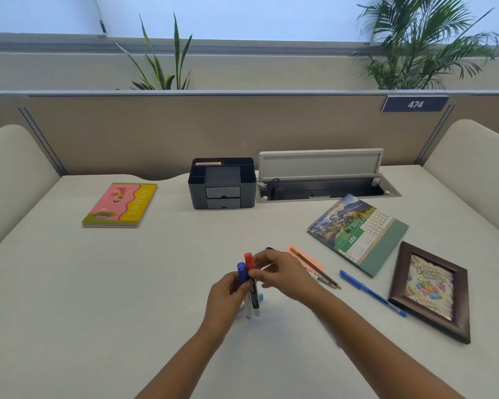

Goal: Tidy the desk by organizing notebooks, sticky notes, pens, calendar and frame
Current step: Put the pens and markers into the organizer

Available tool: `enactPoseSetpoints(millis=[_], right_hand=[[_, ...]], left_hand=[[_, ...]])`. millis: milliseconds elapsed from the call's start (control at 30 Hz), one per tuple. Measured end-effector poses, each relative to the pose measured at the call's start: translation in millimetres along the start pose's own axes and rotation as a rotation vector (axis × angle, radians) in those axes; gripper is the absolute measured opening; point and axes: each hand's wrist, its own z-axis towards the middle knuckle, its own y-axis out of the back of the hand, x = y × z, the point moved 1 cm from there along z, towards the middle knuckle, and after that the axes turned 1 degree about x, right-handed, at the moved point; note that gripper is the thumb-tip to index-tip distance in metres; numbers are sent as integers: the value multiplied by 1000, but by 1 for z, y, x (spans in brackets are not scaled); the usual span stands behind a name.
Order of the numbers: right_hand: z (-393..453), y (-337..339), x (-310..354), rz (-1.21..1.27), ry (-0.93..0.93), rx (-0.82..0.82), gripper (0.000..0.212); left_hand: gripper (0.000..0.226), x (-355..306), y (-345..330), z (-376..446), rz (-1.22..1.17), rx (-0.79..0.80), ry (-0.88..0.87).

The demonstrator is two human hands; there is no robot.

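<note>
From the head camera we see both hands meeting over the middle of the white desk [69, 298]. Our left hand [224, 295] curls round a bundle of markers held upright, their lower ends touching the desk: a blue-capped marker [241, 272] and a red-capped marker [249, 261] stand out at the top. Our right hand [283, 273] pinches the red-capped marker near its cap with fingertips and thumb. A light blue tip shows behind the bundle, perhaps another pen; the blur keeps us from telling.

Just right of the hands an orange sticky note [314, 263] lies flat with a pencil [314, 267] across it. Further right a blue pen [372, 293] lies diagonally, near the dark wooden picture frame [429, 292], which lies flat. Beyond them the spiral desk calendar [357, 234] lies flat, open at June. A pink and yellow notebook [120, 205] rests at the far left, well apart from the rest. A black desk organiser [222, 187] with two small drawers stands at the back, something orange in its rear compartment, beside the open cable tray [323, 180].
</note>
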Motion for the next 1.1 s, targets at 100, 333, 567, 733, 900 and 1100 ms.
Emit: enactPoseSetpoints(millis=[100,333,567,733,900,1100], right_hand=[[17,17,-5,-22,-67,-30,26],[69,36,-49,-621,-255,-128,40],[94,21,-59,-743,-349,-128,36],[102,17,-53,-803,-268,-103,34],[94,22,-1,-577,36,-223,29],[77,-2,43,-274,215,-79,28]], left_hand=[[9,-3,8,8,-13,-82,2],[11,-9,27,23,-79,-188,29],[13,-1,28,30,-23,-264,40],[20,1,33,37,22,-313,39],[20,-3,39,54,32,-365,26],[13,-6,28,58,51,-380,-72]])
